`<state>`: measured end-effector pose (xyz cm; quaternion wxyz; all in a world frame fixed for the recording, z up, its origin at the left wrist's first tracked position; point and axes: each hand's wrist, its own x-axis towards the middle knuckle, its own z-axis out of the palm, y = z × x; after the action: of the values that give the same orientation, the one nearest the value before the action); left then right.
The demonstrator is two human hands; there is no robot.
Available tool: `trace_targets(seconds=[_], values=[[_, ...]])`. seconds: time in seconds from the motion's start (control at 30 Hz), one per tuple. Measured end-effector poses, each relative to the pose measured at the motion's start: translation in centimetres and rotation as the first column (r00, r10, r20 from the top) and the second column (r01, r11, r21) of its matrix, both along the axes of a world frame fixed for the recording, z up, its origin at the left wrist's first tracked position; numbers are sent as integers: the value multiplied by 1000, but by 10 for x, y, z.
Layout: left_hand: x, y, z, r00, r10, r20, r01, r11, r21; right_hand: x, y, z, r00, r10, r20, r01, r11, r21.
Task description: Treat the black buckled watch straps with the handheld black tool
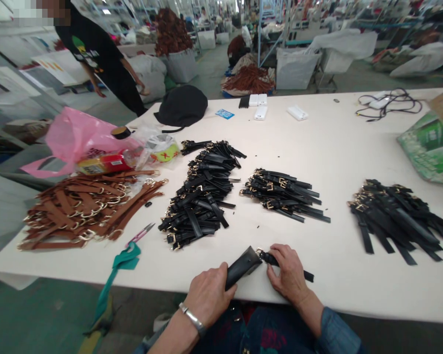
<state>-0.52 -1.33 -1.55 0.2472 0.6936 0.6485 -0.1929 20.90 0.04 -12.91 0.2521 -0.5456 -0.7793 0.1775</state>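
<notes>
Head, right hand [288, 275] on strap [269, 257], packet [103, 163] illegible

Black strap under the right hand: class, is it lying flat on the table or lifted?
Flat: the black strap lies along the table under the right hand, its tip showing beyond the palm.

We are clenching our left grip [210, 295] closed, palm down, and pinching with our right grip [288, 273], knuckles up, both set close together.
</notes>
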Motion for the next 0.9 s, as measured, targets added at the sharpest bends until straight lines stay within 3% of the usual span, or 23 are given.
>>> trace_targets(seconds=[0.2, 0.5, 0.9], values=[[2, 2, 11, 999, 28, -35, -26, 998, 48, -1, 0, 5, 998, 35, -51, -36, 999, -9], [7, 6, -5, 998, 3, -64, -3, 1000, -2, 3, 0, 2, 990, 79, -116, -77, 997, 18], [10, 8, -5, 996, 28, -79, -28, 1000, 7, 3, 3, 5, 992, 96, -81, -98, 995, -24]])
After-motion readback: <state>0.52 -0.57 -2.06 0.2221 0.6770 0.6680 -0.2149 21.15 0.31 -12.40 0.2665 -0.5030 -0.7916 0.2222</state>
